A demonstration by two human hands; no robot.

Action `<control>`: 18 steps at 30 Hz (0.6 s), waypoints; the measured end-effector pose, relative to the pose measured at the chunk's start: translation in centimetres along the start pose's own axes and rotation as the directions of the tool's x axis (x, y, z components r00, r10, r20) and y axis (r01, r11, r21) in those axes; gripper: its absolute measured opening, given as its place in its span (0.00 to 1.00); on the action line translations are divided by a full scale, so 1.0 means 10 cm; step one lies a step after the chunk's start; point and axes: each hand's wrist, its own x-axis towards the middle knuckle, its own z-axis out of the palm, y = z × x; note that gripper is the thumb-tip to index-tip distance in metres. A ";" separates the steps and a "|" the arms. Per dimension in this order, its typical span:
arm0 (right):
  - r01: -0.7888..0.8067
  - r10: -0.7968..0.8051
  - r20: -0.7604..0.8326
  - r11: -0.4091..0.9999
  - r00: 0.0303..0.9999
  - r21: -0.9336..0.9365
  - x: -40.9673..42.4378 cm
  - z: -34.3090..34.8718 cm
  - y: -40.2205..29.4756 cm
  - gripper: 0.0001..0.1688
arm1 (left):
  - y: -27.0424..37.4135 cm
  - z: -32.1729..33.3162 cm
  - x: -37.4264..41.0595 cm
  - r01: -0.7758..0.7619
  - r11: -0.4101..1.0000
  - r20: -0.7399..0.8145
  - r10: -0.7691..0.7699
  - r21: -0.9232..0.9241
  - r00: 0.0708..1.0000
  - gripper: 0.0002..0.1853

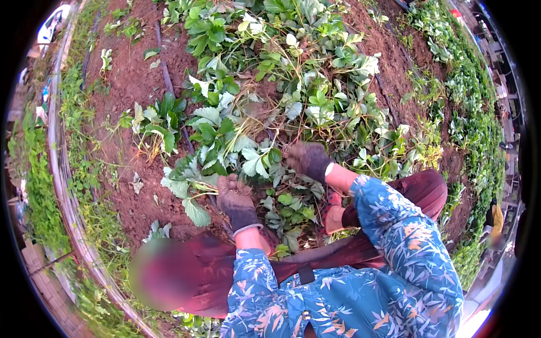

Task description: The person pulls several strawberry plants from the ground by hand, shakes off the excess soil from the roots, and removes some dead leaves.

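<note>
My left hand (pixel 236 198), in a soil-stained work glove, is closed around the stems of a small strawberry plant (pixel 186 186). Its leaves spread out to the left of my fist, and fine roots show at the glove's other side. My right hand (pixel 307 159), also gloved, is blurred and sits low among the strawberry foliage (pixel 253 162) in front of me. Whether its fingers hold anything is hidden by the blur. Leafy plants (pixel 291 207) grow on the ground between my two forearms.
Dense strawberry plants (pixel 287 84) cover the bed ahead. A black irrigation hose (pixel 165 69) runs along bare reddish soil (pixel 122 88) on the left, near a separate plant clump (pixel 158 122). A pale curved border (pixel 63 177) edges the left side. Another person (pixel 496 224) is at the far right.
</note>
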 end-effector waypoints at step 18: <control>-0.126 0.344 0.093 0.078 0.935 0.989 -0.27 -0.80 0.41 0.14 | -0.03 0.02 -0.22 -0.071 0.997 0.050 0.069 0.035 0.996 0.13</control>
